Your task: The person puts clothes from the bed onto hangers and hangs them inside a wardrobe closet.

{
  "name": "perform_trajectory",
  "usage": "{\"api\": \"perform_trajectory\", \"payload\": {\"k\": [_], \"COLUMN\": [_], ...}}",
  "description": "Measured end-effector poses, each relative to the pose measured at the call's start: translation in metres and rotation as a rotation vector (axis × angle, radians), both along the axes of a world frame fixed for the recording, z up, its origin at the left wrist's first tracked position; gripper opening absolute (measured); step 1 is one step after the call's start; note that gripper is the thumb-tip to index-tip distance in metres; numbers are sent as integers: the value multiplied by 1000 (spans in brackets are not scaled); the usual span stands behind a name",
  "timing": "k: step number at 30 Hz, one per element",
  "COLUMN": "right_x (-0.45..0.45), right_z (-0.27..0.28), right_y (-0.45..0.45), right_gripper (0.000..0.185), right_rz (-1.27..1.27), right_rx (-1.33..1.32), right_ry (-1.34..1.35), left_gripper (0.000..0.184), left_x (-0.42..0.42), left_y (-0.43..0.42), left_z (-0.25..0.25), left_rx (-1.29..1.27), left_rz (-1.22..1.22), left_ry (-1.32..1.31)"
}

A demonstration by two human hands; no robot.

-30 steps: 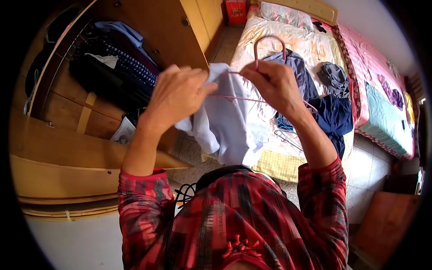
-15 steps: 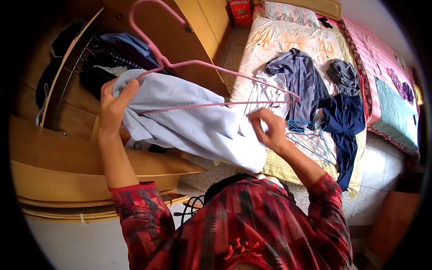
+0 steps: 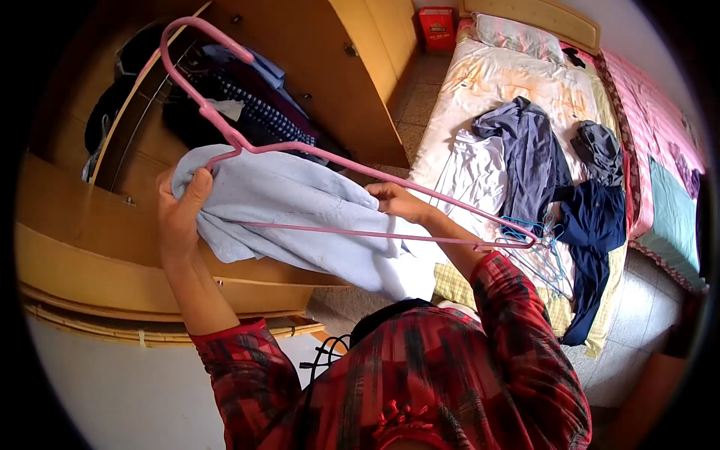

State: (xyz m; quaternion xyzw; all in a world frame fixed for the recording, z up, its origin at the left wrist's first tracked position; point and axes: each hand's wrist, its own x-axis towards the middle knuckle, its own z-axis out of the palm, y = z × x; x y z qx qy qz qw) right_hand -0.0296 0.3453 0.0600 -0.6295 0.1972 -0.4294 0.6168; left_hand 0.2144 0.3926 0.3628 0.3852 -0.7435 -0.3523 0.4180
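A light blue shirt [image 3: 300, 199] hangs between my hands with a pink hanger [image 3: 360, 165] partly in it. My left hand [image 3: 182, 214] is closed round the cloth at the hanger's left end, thumb on top. One arm of the hanger is hidden in the fabric there. The hook points up and left, and the other arm sticks out bare to the right, over my right forearm. My right hand [image 3: 400, 202] reaches behind the hanger's upper bar and pinches the shirt's upper right edge. Some of its fingers are hidden by the cloth.
An open wooden wardrobe [image 3: 360, 112] with dark clothes [image 3: 255, 112] inside is at the left. On the bed [image 3: 435, 112] lie a white garment [image 3: 472, 169], a grey shirt [image 3: 525, 157], navy clothes [image 3: 596, 217] and blue hangers [image 3: 551, 251]. A red bag [image 3: 437, 28] stands beyond.
My right hand has moved left, from beyond the shirt's right side to its upper edge, and now pinches it. Hanger and shirt have shifted slightly down and left in view.
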Motion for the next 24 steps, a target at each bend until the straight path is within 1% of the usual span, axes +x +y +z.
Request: {"api": "perform_trajectory", "payload": {"k": [1,3,4,5,7,8,9,11,12,13,15,16,17,18,19,20,21,22,23,24], "right_x": [3,4,1,1,3,13,16,27,24,17,10,-8,-17,-38,-61,-86,-97,-120,-125,-125], "right_z": [-2,3,13,17,19,20,39,30,39,54,22,37,47,51,65,81,129,165,219,219], "right_y": [3,14,24,27,33,36,41,38,39,40,21,13,5,-14,-36,-68,-69,-85,-67,-57], "right_gripper": [37,33,35,35,39,41,39,31,31,26,17,16,26,26,25,24,21,20,22,22], "right_rz": [12,80,102,107,54,-15,-63,-49,-51,-54,-87,-215,-294,-322,-460,-565,-801,-936,-1090,-1095], "right_rx": [2,427,454,457,142,144,157,35,34,161,165,315,291,281,66,-91,-250,-549,-742,-749], "right_ry": [3,-403,-442,-435,-18,16,73,84,85,215,-92,61,-165,-147,59,320,467,596,582,593], "left_gripper": [29,30,31,32,34,37,37,37,37,38,38,36,34,34,32,31,31,30,28,28], "left_x": [-3,-4,-2,0,24,35,41,48,45,39,39,44,51,62,76,82,78,71,63,56], "left_y": [5,12,16,19,14,10,8,5,7,12,15,15,14,6,-6,-14,-16,-19,-23,-23], "left_z": [-2,-3,-3,-5,-9,-11,-13,-15,-14,-11,-9,-9,-7,-12,-23,-28,-26,-23,-21,-20], "left_rx": [-30,-62,-61,-58,-16,22,27,13,12,6,0,48,96,91,77,68,69,49,26,23], "left_rz": [47,103,136,169,154,131,126,122,120,152,185,175,163,160,238,310,298,259,220,213], "left_ry": [33,73,96,118,119,116,119,146,147,174,202,181,162,168,9,-159,-167,-239,-304,-294]}}
